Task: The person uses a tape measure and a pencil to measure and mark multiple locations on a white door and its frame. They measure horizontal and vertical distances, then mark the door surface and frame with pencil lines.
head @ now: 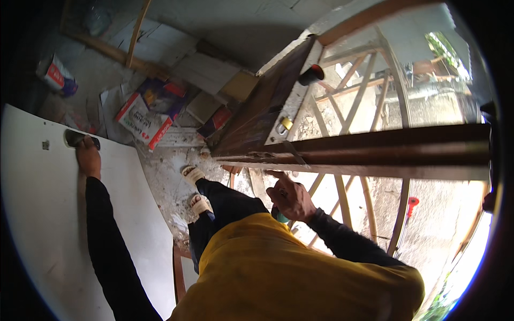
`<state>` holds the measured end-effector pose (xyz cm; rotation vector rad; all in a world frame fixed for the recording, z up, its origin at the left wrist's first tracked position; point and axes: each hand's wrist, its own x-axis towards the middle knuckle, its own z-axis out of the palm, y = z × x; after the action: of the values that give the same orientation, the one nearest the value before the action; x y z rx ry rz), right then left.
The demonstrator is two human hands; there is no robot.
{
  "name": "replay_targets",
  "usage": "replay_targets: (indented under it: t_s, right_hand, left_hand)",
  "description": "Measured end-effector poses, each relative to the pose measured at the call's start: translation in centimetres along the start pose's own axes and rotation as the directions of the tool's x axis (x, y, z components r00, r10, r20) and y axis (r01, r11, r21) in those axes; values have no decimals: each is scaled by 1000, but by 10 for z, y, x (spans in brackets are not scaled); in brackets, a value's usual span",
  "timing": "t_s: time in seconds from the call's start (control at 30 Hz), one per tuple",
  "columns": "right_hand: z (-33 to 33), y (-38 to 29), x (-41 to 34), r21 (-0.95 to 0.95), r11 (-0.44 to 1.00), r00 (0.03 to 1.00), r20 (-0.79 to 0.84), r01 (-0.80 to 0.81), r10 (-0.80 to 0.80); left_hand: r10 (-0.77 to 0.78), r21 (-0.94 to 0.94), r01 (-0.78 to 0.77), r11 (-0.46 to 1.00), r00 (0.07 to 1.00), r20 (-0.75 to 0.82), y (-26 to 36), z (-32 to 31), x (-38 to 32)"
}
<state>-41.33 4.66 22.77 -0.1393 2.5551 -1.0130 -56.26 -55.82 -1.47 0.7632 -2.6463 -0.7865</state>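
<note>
At the left, my left hand (89, 156) is on a dark, rounded handle (81, 139) on a white door panel (52, 192); the fingers are partly hidden. Right of the middle, my right hand (291, 196) is just below a brown wooden window frame (361, 154), with the index finger stretched towards its pale edge. Part of a green thing (280, 215) shows under that hand; whether the hand holds it is unclear. A brass padlock (285, 125) and a dark cup (311, 75) are on the ledge beyond the frame.
Opened cardboard boxes (144, 120), boards and a wooden strip (138, 34) lie about the dusty floor ahead of my sandalled feet. Another box (57, 76) is at the far left. Wooden poles (361, 94) cross outside the opening, and a red-handled tool (412, 204) is at the right.
</note>
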Motion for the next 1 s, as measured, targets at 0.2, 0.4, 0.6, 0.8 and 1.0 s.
replay_targets:
  t_s: [0.2, 0.4, 0.6, 0.8, 1.0]
  right_hand:
    - [1, -41, 22, -188, 978, 911, -381, 92, -159]
    - [7, -11, -11, -257, 945, 866, -404, 201, -294]
    - [-10, 27, -58, -173, 963, 750, -604, 207, -269]
    - [-31, 78, -50, -129, 944, 781, -533, 305, -325]
    - [-47, 103, -32, -81, 903, 726, -567, 422, -390]
  left_hand:
    - [40, -121, -23, 992, 989, 143, 71, 50, -43]
    - [104, -180, -77, 981, 984, 146, 148, 77, -109]
    - [-14, -154, 53, 987, 969, 246, 212, 77, -165]
    - [10, -159, 25, 987, 977, 214, 270, 87, -232]
    - [-25, -216, 78, 973, 971, 237, 321, 87, -303]
